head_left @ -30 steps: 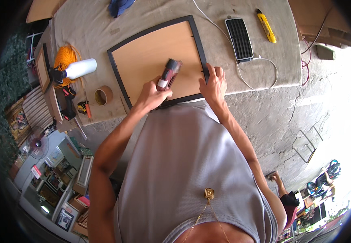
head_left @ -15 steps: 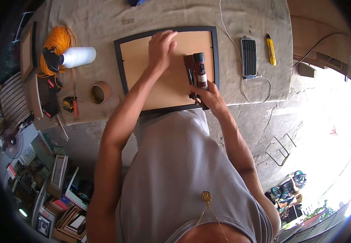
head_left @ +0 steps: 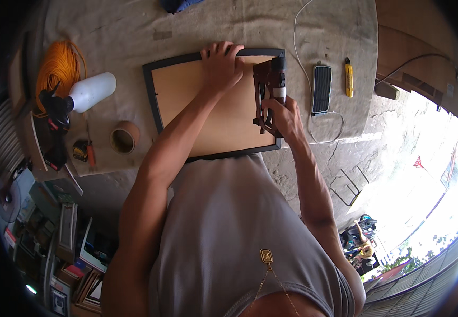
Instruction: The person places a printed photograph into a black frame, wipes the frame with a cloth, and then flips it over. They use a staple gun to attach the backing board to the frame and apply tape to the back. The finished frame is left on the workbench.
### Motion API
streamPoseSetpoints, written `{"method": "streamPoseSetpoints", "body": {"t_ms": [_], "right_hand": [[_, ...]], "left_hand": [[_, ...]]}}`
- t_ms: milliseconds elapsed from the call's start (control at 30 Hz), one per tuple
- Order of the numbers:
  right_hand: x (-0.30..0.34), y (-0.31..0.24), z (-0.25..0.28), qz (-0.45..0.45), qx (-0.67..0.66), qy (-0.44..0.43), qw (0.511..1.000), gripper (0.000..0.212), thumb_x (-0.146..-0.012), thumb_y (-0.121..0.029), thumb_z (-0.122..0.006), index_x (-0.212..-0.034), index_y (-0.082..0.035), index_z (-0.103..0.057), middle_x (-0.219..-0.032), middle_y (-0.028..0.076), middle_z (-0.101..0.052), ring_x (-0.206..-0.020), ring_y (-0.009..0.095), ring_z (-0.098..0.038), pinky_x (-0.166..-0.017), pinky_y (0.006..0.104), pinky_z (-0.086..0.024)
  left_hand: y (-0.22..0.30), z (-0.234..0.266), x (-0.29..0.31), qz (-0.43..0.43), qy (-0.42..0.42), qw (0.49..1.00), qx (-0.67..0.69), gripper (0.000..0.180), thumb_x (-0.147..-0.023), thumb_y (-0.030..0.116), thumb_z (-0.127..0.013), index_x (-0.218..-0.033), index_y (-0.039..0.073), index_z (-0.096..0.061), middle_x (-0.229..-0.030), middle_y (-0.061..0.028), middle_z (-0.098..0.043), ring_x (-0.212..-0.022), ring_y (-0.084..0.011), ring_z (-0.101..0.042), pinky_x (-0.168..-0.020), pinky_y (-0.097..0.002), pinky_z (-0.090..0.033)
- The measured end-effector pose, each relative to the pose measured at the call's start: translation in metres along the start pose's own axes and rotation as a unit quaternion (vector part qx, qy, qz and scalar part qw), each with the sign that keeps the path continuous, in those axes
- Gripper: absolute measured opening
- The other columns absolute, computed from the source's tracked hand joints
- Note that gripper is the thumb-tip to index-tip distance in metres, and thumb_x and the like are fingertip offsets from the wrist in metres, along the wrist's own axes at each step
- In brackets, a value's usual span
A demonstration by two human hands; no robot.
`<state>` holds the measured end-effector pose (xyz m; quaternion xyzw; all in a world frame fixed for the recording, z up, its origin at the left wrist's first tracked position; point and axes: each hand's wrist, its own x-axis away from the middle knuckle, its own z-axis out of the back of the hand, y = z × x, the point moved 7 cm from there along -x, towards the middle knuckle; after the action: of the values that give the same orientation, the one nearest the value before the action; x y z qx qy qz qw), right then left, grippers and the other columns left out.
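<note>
right hand (head_left: 287, 113): wrapped round the handle of a dark red staple gun (head_left: 267, 95), nose aimed at the right rail of the frame

left hand (head_left: 220, 66): flat and spread on the backing board (head_left: 213, 113), fingertips curled over the top rail, pinning it down, not gripping anything

frame (head_left: 157, 113): black picture frame lying face down on the cloth-covered surface (head_left: 134, 26), right in front of the body, board sitting inside it

progress: board's seated, gun's at the right side; can't make out any staples from here, so I'd guess fastening is underway with most of the edge left

to the right: small ribbed grey gadget (head_left: 322, 89) on a white cable, yellow knife (head_left: 349, 77) just past it

to the left: tape roll (head_left: 124, 137), white bottle (head_left: 91, 91), orange cord (head_left: 57, 68), tape measure (head_left: 81, 151)
</note>
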<state>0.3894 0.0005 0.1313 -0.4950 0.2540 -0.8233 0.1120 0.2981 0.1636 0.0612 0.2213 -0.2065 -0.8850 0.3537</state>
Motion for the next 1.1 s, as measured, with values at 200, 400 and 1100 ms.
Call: {"method": "streamPoseSetpoints", "body": {"t_ms": [200, 400, 1100], "right_hand": [[-0.011, -0.028, 0.000, -0.009, 0.090, 0.039, 0.995, 0.038, -0.075, -0.029, -0.062, -0.088, 0.007, -0.065, -0.071, 0.015, -0.065, -0.060, 0.023, -0.065, -0.058, 0.0369, -0.051], [-0.009, -0.032, 0.002, -0.019, 0.084, 0.036, 0.996, 0.031, -0.077, -0.025, -0.060, -0.084, 0.005, -0.066, -0.067, 0.012, -0.064, -0.057, 0.020, -0.065, -0.054, 0.0349, -0.051], [0.010, -0.068, -0.092, -0.015, 0.048, 0.008, 0.999, 0.030, -0.075, -0.026, -0.060, -0.078, 0.004, -0.060, -0.062, 0.011, -0.060, -0.056, 0.020, -0.061, -0.057, 0.0369, -0.051]], "left_hand": [[0.002, 0.005, 0.001, -0.004, 0.008, 1.000, 0.022, 0.035, -0.076, 0.015, -0.067, -0.111, 0.018, -0.063, -0.101, -0.0039, -0.056, -0.099, -0.0251, -0.052, -0.088, -0.0448, -0.036], [-0.001, 0.005, 0.000, -0.009, 0.040, 0.999, 0.031, 0.033, -0.075, 0.015, -0.068, -0.108, 0.016, -0.064, -0.097, -0.0047, -0.056, -0.095, -0.0248, -0.054, -0.087, -0.0428, -0.038], [-0.060, 0.045, 0.024, 0.010, 0.058, 0.998, 0.009, 0.030, -0.075, 0.017, -0.069, -0.105, 0.014, -0.063, -0.096, -0.0062, -0.056, -0.098, -0.0261, -0.053, -0.091, -0.0460, -0.036]]}}
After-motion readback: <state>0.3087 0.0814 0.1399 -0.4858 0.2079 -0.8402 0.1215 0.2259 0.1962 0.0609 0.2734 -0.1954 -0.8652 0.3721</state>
